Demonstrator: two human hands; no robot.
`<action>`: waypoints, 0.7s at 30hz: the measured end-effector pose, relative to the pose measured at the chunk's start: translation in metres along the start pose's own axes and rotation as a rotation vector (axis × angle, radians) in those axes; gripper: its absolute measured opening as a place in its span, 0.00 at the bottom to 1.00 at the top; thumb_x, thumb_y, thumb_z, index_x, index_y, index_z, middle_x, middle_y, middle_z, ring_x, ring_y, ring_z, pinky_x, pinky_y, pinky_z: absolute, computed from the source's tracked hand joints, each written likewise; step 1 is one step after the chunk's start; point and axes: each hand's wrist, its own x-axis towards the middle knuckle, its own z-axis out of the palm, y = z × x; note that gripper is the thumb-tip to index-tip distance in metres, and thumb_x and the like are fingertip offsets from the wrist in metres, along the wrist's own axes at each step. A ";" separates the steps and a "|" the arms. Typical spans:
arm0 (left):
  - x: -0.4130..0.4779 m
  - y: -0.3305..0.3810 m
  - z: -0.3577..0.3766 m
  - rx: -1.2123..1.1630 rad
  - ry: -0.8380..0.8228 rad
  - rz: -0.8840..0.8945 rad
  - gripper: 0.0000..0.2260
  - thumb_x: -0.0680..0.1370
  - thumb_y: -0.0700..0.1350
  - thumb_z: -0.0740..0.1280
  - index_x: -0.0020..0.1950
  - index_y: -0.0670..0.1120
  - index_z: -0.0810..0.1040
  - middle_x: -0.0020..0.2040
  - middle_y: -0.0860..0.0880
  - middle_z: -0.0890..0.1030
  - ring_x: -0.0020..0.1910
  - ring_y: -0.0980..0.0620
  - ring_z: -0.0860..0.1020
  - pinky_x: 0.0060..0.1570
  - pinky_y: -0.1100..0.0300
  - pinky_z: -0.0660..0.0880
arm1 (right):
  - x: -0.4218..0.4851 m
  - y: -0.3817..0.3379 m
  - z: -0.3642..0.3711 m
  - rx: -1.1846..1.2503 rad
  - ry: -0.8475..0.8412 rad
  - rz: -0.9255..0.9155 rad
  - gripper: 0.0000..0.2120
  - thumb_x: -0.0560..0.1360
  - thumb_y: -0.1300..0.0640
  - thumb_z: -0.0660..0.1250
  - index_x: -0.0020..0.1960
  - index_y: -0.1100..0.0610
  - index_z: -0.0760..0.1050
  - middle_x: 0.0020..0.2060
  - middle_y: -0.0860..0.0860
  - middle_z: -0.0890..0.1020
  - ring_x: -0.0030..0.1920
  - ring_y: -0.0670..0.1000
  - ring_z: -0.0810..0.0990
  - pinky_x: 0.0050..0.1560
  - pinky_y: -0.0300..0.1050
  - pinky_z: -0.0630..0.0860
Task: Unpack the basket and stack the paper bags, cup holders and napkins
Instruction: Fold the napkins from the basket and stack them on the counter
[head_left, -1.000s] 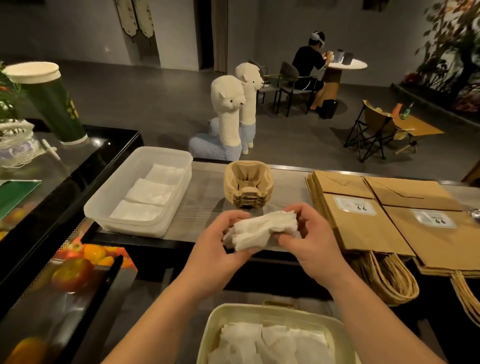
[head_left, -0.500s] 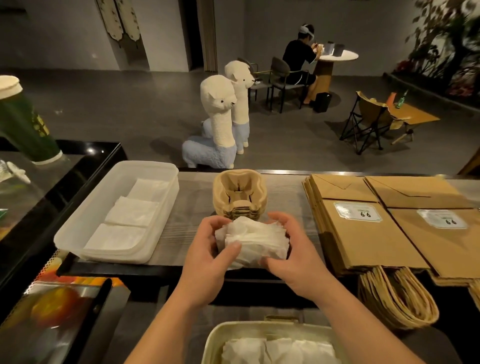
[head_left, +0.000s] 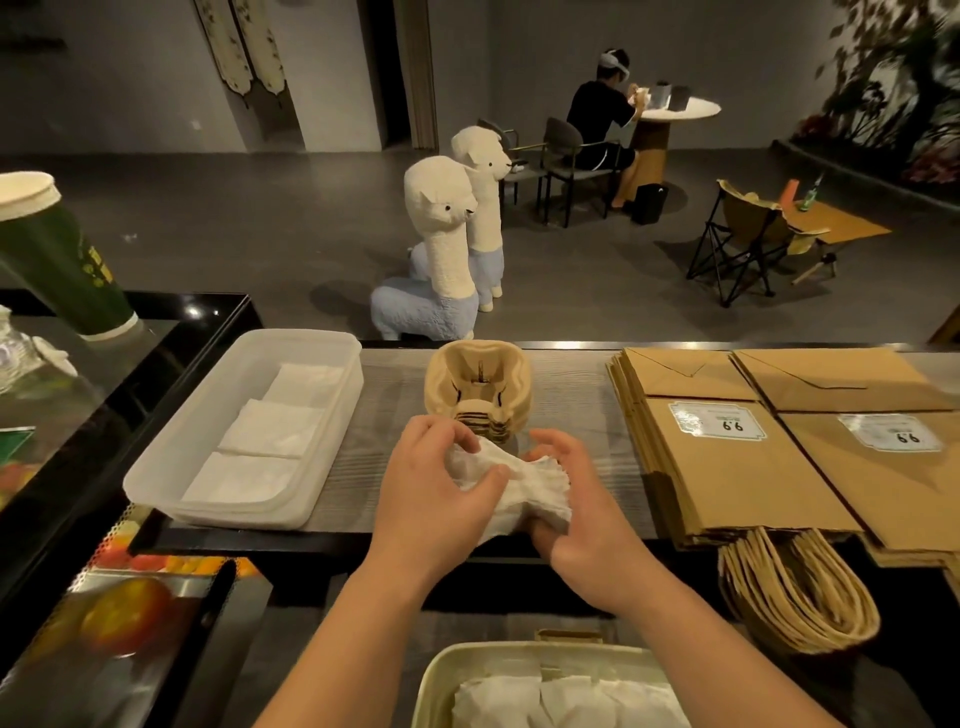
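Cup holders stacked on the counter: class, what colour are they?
The cup holders are light tan, like pulp cardboard; the head view shows them best.

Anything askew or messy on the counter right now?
Only the napkin bundle: gripped between left hand and right hand, it is bunched and crumpled, unlike the flat napkins lying in the white tray. Nothing spilled.

"What was cut off?"
"The basket (head_left: 434, 686) by the near edge, and the paper bags (head_left: 883, 493) by the right edge."
"Anything hidden?"
"Fingertips of the right hand (head_left: 587, 525), under the napkins (head_left: 524, 493)."
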 end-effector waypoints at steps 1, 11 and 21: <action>0.003 -0.002 -0.003 -0.002 -0.005 -0.014 0.10 0.72 0.46 0.77 0.44 0.55 0.76 0.48 0.58 0.76 0.49 0.63 0.75 0.44 0.72 0.68 | 0.001 0.000 -0.001 0.004 -0.002 -0.002 0.42 0.74 0.69 0.68 0.69 0.29 0.58 0.57 0.34 0.73 0.56 0.45 0.78 0.59 0.43 0.77; 0.002 -0.025 -0.019 0.171 0.053 0.169 0.10 0.73 0.40 0.77 0.48 0.51 0.79 0.43 0.59 0.77 0.43 0.57 0.76 0.43 0.61 0.74 | 0.008 0.000 -0.009 0.016 -0.069 0.003 0.39 0.73 0.69 0.65 0.69 0.31 0.59 0.55 0.34 0.74 0.54 0.45 0.78 0.54 0.38 0.75; -0.035 -0.027 -0.008 -0.249 0.092 -0.186 0.14 0.75 0.34 0.73 0.49 0.51 0.74 0.45 0.57 0.81 0.43 0.54 0.81 0.45 0.60 0.80 | 0.009 0.003 -0.006 0.048 -0.030 0.033 0.35 0.77 0.63 0.70 0.68 0.31 0.59 0.58 0.40 0.77 0.56 0.42 0.80 0.62 0.42 0.77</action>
